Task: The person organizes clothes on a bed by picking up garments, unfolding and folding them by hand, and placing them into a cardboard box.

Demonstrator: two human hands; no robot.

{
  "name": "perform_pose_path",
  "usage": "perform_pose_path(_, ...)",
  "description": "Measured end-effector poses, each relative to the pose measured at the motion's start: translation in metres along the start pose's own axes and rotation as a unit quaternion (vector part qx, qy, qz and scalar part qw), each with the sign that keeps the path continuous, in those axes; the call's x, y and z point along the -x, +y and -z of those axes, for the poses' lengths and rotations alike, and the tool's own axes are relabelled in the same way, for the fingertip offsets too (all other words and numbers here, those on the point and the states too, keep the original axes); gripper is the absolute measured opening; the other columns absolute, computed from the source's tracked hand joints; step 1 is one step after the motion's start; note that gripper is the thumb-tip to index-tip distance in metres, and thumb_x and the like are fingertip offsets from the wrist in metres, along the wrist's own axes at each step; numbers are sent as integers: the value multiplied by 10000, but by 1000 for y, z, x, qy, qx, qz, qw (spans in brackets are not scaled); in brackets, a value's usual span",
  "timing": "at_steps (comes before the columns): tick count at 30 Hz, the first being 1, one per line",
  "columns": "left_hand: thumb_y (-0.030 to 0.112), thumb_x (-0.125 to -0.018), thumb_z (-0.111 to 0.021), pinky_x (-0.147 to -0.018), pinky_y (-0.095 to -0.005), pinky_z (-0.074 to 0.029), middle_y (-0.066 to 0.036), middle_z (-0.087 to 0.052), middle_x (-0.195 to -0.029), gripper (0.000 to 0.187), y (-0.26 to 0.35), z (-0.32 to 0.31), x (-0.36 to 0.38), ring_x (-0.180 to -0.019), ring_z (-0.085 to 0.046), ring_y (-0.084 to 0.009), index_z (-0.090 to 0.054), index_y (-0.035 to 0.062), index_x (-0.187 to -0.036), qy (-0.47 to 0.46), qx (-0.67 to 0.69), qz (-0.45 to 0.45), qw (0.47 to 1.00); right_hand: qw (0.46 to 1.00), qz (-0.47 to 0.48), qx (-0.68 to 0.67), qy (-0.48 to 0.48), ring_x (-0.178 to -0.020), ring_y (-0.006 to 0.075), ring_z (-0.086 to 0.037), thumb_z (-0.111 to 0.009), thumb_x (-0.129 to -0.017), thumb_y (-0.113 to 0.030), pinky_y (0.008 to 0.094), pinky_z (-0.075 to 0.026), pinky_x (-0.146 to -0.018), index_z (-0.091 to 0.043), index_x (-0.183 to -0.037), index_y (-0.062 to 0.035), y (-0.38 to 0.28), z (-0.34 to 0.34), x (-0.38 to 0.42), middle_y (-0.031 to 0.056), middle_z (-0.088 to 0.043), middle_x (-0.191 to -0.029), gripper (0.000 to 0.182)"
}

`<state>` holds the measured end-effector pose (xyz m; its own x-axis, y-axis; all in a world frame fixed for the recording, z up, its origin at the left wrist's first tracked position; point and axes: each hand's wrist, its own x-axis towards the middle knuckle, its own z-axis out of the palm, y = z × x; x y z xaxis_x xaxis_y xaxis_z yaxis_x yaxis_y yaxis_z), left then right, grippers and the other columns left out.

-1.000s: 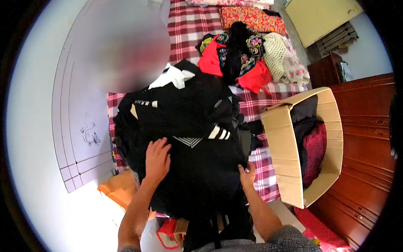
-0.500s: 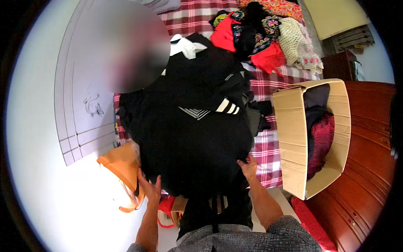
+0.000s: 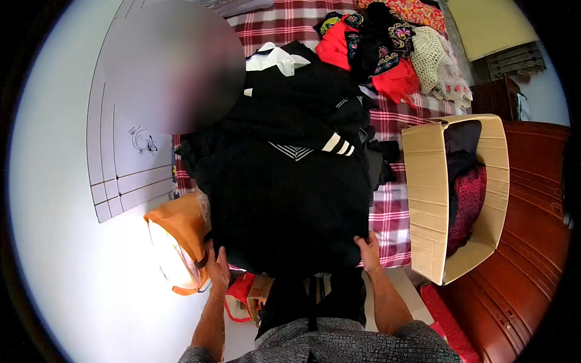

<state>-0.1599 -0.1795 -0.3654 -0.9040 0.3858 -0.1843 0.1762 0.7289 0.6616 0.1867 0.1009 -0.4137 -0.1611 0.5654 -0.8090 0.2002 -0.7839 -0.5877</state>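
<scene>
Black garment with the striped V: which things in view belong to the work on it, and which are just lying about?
Seemingly part of the work:
black garment
left hand and right hand, at its lower corners
checked cover, underneath

Seemingly just lying about:
cardboard box, with cloth inside
orange bag
cream crocheted piece

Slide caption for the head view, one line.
Left hand and right hand at the lower sides of a black top; open box at right.
</scene>
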Motion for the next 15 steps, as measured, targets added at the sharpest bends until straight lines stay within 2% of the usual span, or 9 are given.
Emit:
perform_pose_path(3, 202, -1023, -572, -1065, -353, -396, -177, -580, -1312, 350, -26, 17, 13, -1204, -535, -274, -563, -52, -1264, -141, -32, 40, 989, 977, -74, 158, -121, -1093, 220, -629, -846, -790, -218, 344, -492, -975, -626, -1254, 27, 2, 12, 10, 127, -677, -1219, 569)
perform_pose_path(4, 261, -990, -627, -1078, -375, -400, -181, -613, -1291, 445, -22, 16, 16, -1246, -535, -303, -553, -50, -1300, -169, -38, 59, 983, 945, -151, 243, -160, -1193, 270, -609, -917, -716, -264, 375, -450, -1064, -545, -1371, 49, 9, 24, 5, 162, -643, -1320, 816)
perform_pose_path(5, 261, -990, -627, -1078, -375, -400, -181, -613, -1291, 445, -17, 13, 19, -1246, -535, -303, -553, -50, -1300, -170, -35, 54, 983, 877, -202, 394, -187, -1229, 298, -584, -912, -722, -290, 390, -438, -1082, -511, -1402, 50, 17, 33, -2, 180, -616, -1355, 860)
perform_pose_path(7, 327, -906, -711, -943, -392, -480, -251, -654, -1156, 539, 23, 13, 22, -1057, -616, -362, -579, -81, -1232, -203, -57, 1, 977, 859, -197, 414, -227, -1292, 303, -530, -897, -729, -354, 397, -417, -1112, -498, -1408, 57, 53, 57, -11, 196, -572, -1402, 888)
perform_pose_path(8, 349, -879, -739, -897, -397, -507, -274, -667, -1112, 572, 21, 13, 22, -994, -643, -382, -587, -92, -1209, -213, -63, -20, 975, 828, -191, 464, -251, -1228, 301, -555, -863, -750, -419, 394, -442, -1051, -533, -1362, 64, 51, 58, -7, 194, -603, -1321, 846)
perform_pose_path(10, 470, -846, -759, -795, -361, -527, -245, -695, -962, 633, -50, 11, 20, -888, -667, -340, -638, -87, -1121, -380, -64, -91, 918, 755, -172, 558, -300, -1101, 295, -606, -796, -793, -550, 388, -491, -928, -604, -1270, 77, 44, 60, 2, 190, -666, -1159, 811)
perform_pose_path(11, 470, -846, -759, -795, -361, -527, -245, -695, -962, 633, -30, 17, 10, -888, -667, -340, -638, -87, -1121, -377, -63, -98, 919, 691, -237, 591, -342, -976, 273, -642, -767, -806, -594, 376, -513, -823, -656, -1194, 81, 2, 43, 15, 166, -698, -1019, 785)
perform_pose_path(14, 565, -825, -755, -772, -349, -517, -237, -691, -928, 683, 27, 46, -15, -890, -669, -287, -673, -73, -1054, -502, -384, 2, 775, 655, -241, 614, -368, -824, 222, -616, -739, -809, -643, 365, -478, -703, -699, -1086, 74, -78, 14, 43, 117, -655, -860, 770)
perform_pose_path(15, 587, -821, -750, -772, -355, -515, -218, -699, -952, 702, 5, 59, -23, -885, -668, -279, -671, -55, -1093, -532, -258, 72, 803, 642, -243, 622, -377, -774, 206, -608, -729, -809, -659, 362, -466, -663, -713, -1051, 72, -89, 13, 46, 101, -641, -806, 770)
